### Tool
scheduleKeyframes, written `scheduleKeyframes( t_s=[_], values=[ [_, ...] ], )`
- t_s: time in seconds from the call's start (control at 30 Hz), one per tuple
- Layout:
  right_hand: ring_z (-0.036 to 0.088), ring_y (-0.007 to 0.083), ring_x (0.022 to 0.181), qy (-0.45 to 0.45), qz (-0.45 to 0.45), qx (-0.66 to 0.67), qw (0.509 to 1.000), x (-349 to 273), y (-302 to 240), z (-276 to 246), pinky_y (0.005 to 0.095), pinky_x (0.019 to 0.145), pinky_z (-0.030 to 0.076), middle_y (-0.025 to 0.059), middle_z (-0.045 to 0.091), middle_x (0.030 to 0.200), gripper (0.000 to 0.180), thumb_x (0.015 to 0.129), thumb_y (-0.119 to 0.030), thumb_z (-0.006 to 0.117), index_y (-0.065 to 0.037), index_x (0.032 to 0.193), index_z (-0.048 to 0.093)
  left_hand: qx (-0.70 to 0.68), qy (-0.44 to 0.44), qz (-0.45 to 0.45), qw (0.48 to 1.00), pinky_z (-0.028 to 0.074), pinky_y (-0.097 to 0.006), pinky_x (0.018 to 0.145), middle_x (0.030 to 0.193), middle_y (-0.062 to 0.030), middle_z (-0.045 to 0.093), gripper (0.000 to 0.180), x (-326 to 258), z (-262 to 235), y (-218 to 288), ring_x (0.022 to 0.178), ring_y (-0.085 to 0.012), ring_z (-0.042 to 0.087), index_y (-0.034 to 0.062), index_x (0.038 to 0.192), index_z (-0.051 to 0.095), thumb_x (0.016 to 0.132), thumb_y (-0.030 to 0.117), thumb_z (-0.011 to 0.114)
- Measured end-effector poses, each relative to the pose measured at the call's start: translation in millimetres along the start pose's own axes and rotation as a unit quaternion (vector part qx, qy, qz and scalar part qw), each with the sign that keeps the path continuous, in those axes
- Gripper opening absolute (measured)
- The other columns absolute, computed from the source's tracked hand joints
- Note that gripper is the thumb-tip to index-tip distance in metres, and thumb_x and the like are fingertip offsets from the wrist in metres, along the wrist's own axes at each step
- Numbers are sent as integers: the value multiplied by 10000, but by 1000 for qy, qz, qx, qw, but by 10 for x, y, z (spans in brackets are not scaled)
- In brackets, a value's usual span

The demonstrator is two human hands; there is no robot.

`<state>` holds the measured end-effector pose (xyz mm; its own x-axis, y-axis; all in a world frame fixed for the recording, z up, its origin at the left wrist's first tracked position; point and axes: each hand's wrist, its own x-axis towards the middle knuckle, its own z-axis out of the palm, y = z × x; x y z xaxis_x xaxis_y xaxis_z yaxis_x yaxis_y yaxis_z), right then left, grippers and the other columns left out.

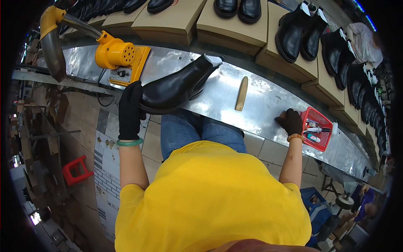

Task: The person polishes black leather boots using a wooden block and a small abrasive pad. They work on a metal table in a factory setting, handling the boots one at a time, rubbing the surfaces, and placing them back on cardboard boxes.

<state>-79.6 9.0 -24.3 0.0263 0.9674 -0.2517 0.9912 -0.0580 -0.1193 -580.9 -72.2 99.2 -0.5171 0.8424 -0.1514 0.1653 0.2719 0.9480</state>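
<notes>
- Shiny metal table [268,96]; tan cardboard boxes [231,35] behind it carry black leather boots [290,35], probably as stands.
- Left black-gloved hand [130,109]: fingers clamped on the toe of a glossy black ankle boot [174,89] over the near edge, seemingly leaving the rest uncovered.
- Right black-gloved hand [290,122]: beside a red plastic basket [315,145], likely placed for reach; whether its fingers are closed, I cannot tell.

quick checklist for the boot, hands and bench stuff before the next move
1. Left hand on the toe end of the black boot: ok.
2. Right hand empty: cannot tell, its fingers hide the palm.
3. Slim tan tool lying on the metal bench: ok.
4. Red basket beside the right hand: ok.
5. Yellow machine switched off: cannot tell.
</notes>
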Motion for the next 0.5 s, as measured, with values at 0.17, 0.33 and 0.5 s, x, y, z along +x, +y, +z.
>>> scheduleKeyframes(
  t_s=[0.17, 0.33, 0.5],
  values=[
    [623, 345, 827, 44, 44, 180, 982, 172, -210, -8, 419, 699, 494, 195, 637, 866, 440, 655, -378, 777, -36, 862, 595, 23, 81, 127, 988, 439, -285, 815, 955, -71, 637, 290, 127, 286, -60, 892, -149, 580, -2, 1085, 615, 917, 223, 547],
    [582, 113, 641, 93, -83, 504, 855, 323, -1274, -81, 272, 562, 449, 48, 624, 705, 252, 835, -261, 657, -17, 895, 636, 108, 106, 231, 961, 440, -302, 899, 1014, -103, 633, 317, 319, 430, -70, 989, -202, 591, -1, 1103, 589, 838, 167, 636],
    [608, 154, 654, 43, -91, 690, 717, 398, -2261, -425, 274, 476, 526, 91, 549, 845, 292, 891, -288, 577, -9, 935, 502, -7, 70, 253, 965, 426, -314, 924, 1067, -108, 599, 376, 426, 527, -58, 1013, -202, 569, -7, 1130, 555, 806, 143, 673]
  ],
)
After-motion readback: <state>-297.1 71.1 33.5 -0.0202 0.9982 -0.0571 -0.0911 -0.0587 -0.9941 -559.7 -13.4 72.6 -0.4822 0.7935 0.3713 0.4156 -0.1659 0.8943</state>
